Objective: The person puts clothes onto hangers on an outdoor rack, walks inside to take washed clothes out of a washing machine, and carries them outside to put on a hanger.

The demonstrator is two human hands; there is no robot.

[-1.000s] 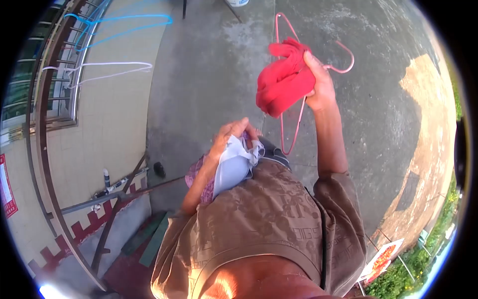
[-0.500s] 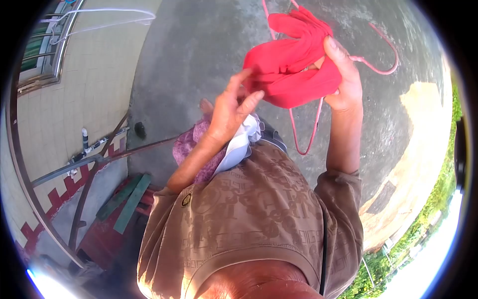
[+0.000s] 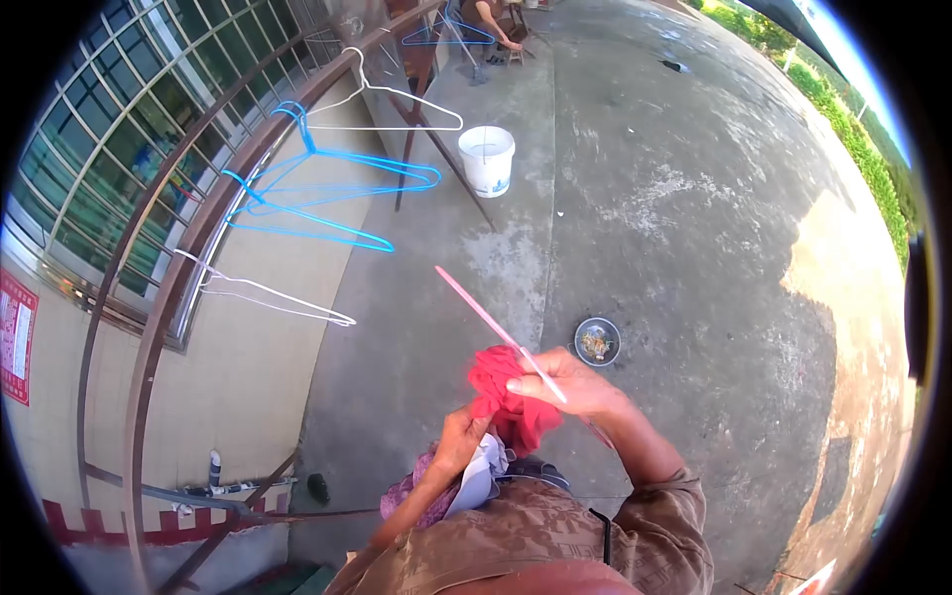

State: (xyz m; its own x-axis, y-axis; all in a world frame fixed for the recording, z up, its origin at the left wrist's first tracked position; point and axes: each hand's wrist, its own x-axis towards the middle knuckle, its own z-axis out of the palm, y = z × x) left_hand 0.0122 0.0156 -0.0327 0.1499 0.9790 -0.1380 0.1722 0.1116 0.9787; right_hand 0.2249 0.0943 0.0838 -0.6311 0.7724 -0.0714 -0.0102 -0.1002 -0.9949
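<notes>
A bunched red garment (image 3: 531, 421) is between my two hands in front of my body; its exact kind is not clear. My right hand (image 3: 575, 387) is closed around its upper right side, together with a pink hanger (image 3: 486, 315) that sticks out up and to the left. The rest of the hanger is mostly hidden by cloth and fingers. My left hand (image 3: 462, 441) pinches the garment's lower left edge. Over my left forearm hang a purple fuzzy cloth (image 3: 421, 493) and a pale bluish-white cloth (image 3: 480, 474).
Blue hangers (image 3: 327, 159) and white hangers (image 3: 397, 96) hang from a brown metal rail (image 3: 183, 268) at left, beside a barred window. A white bucket (image 3: 486, 162) and a metal bowl (image 3: 597, 343) stand on the concrete. A person (image 3: 491, 28) sits far off.
The view has lifted toward the rail and yard. The red garment has come down nearer my body and is more bunched. My left hand, open before, now grips it.
</notes>
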